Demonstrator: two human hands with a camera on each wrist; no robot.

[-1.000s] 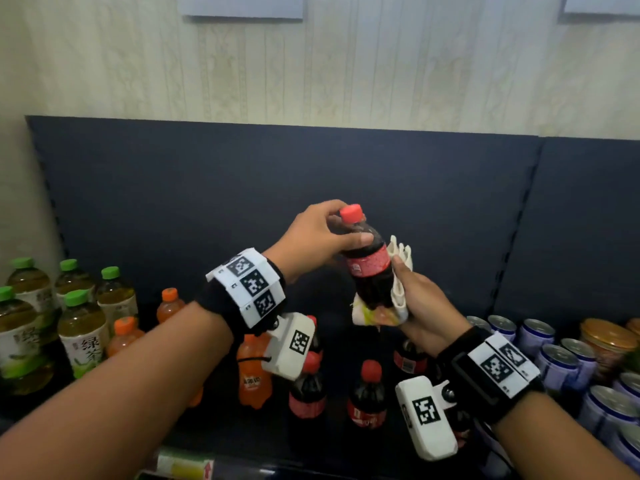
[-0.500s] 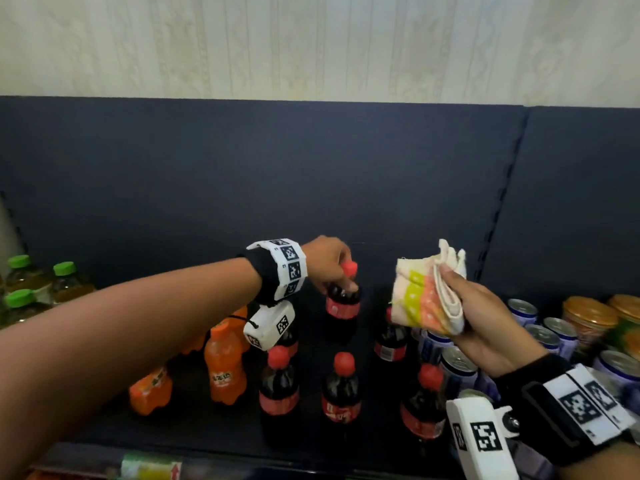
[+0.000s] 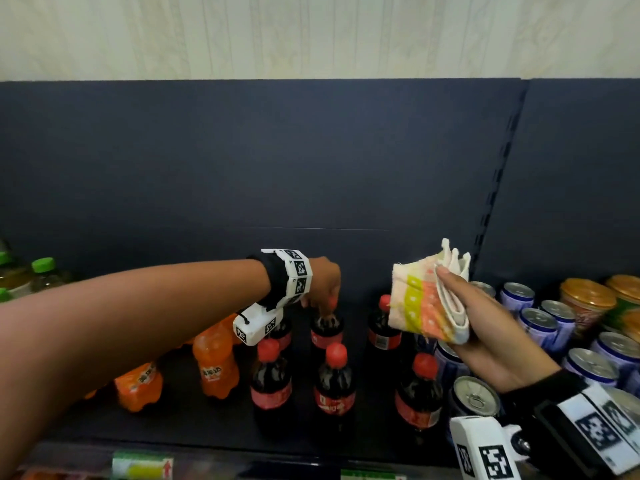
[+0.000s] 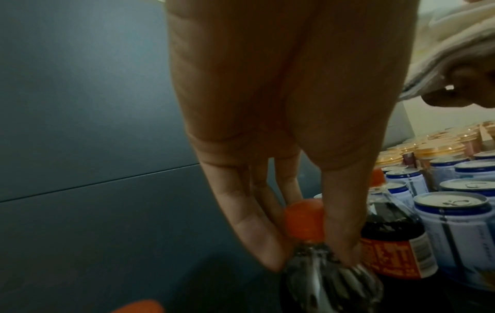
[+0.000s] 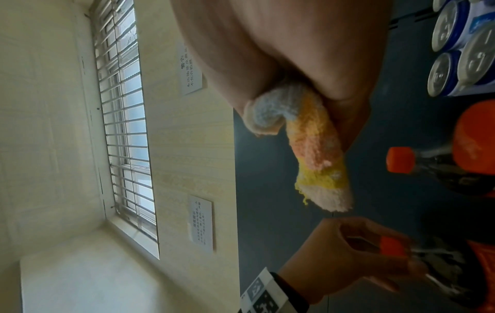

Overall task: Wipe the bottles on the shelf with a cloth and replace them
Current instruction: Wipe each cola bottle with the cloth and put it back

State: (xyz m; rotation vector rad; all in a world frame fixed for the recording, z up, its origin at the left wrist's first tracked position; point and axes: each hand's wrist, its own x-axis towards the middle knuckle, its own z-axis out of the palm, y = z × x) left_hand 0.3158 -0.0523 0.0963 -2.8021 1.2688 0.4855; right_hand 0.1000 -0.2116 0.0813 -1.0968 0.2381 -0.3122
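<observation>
Reaching to the far row, the left hand [image 3: 323,284] pinches a cola bottle [image 3: 327,329] by its cap; the right hand [image 3: 485,327] grips the folded cloth [image 3: 420,308].

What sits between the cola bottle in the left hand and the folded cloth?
In the head view, one more cola bottle stands between the gripped bottle, held by the left hand, and the cloth in the right hand.

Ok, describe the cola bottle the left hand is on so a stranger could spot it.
On the dark shelf, find the red-capped cola bottles between the orange sodas and the cans. It is the back-row cola bottle, the only one with the left hand pinching its neck.
</observation>
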